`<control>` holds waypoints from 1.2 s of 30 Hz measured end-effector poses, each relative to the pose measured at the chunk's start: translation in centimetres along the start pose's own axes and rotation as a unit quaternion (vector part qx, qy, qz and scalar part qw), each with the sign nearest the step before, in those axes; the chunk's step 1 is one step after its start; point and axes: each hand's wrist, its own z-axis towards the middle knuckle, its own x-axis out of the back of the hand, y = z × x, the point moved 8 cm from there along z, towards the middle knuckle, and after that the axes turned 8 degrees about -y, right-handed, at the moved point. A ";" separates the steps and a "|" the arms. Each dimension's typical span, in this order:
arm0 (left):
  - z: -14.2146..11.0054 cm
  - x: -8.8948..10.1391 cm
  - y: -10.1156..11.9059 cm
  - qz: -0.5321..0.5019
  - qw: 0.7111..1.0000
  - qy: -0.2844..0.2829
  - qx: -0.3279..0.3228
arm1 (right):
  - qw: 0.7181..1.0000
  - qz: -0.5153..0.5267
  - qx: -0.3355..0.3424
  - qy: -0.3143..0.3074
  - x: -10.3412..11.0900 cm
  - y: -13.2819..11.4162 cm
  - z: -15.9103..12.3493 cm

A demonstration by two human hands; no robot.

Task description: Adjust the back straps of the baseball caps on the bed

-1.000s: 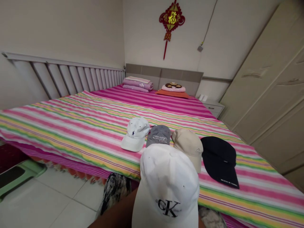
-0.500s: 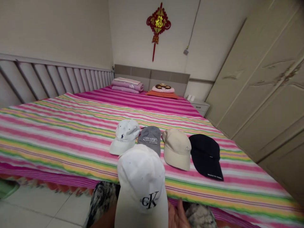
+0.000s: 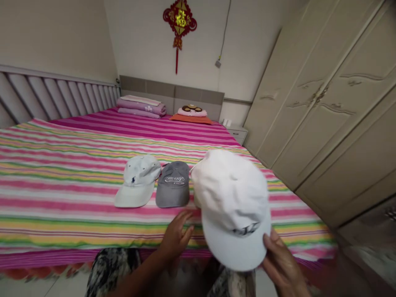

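A white baseball cap (image 3: 232,194) with dark lettering on its front is held up above the near side of the bed. My right hand (image 3: 283,260) pinches the right edge of its brim, thumb on top. Left of that brim, my left hand (image 3: 177,235) is empty, its fingers and thumb apart. A pale cap (image 3: 139,177) with a small dark logo and a grey cap (image 3: 173,185) with white script lie side by side on the striped sheet. Only a sliver of the beige cap (image 3: 197,201) shows; the held cap hides the rest, and the black cap too.
The bed's striped sheet (image 3: 77,173) spreads under the caps. Folded purple bedding (image 3: 140,108) and an orange and pink stack (image 3: 192,115) lie by the headboard (image 3: 198,97). A rail (image 3: 62,97) runs along the left, and a wardrobe (image 3: 328,111) stands at right.
The white cap has moved right and up, now over the beige and black caps. My right hand has come onto its brim, and my left hand shows free of it. The view has turned right.
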 end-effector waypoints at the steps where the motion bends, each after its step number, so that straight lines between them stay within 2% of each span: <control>1: 0.9 -0.3 -1.3 0.018 1.000 -0.003 0.001 | 0.999 -0.012 0.037 0.037 1.9 -2.0 0.5; 3: 1.3 -0.4 -3.4 0.049 0.999 0.007 0.008 | 0.989 -0.037 0.108 0.099 5.4 -5.7 1.3; 5: 0.5 -0.2 -4.7 0.070 0.997 0.017 0.018 | 0.974 -0.054 0.162 0.147 8.6 -8.7 2.1; 8: -0.6 0.1 -5.6 0.088 0.996 0.010 0.020 | 0.958 -0.061 0.198 0.196 12.7 -11.8 3.6; 11: -0.8 0.1 -6.0 0.100 0.995 -0.003 0.005 | 0.945 -0.049 0.202 0.253 16.8 -14.0 5.1; 16: -0.8 0.1 -6.9 0.107 0.994 0.012 -0.033 | 0.931 -0.051 0.151 0.329 22.4 -15.7 7.3; 20: -1.1 -0.2 -7.4 0.113 0.993 0.003 -0.043 | 0.927 -0.091 0.080 0.355 25.0 -14.2 8.0; 23: -1.1 -0.3 -7.5 0.099 0.995 -0.002 -0.035 | 0.916 -0.136 0.026 0.377 26.2 -12.3 7.8; 26: -1.0 -0.1 -7.7 0.060 0.998 0.003 -0.004 | 0.893 -0.188 0.002 0.409 26.6 -11.6 7.4; 28: -1.0 0.0 -7.9 0.017 0.999 0.005 0.027 | 0.866 -0.234 -0.009 0.443 26.5 -12.1 6.9; 31: -1.0 0.1 -8.6 -0.080 0.993 0.009 0.087 | 0.804 -0.317 -0.016 0.503 25.5 -13.6 5.3; 34: -1.0 -0.1 -9.7 -0.231 0.958 0.017 0.168 | 0.739 -0.393 0.007 0.547 23.3 -14.4 3.2; 36: -1.3 -0.1 -10.6 -0.333 0.913 0.048 0.231 | 0.727 -0.423 0.025 0.541 21.4 -13.3 2.4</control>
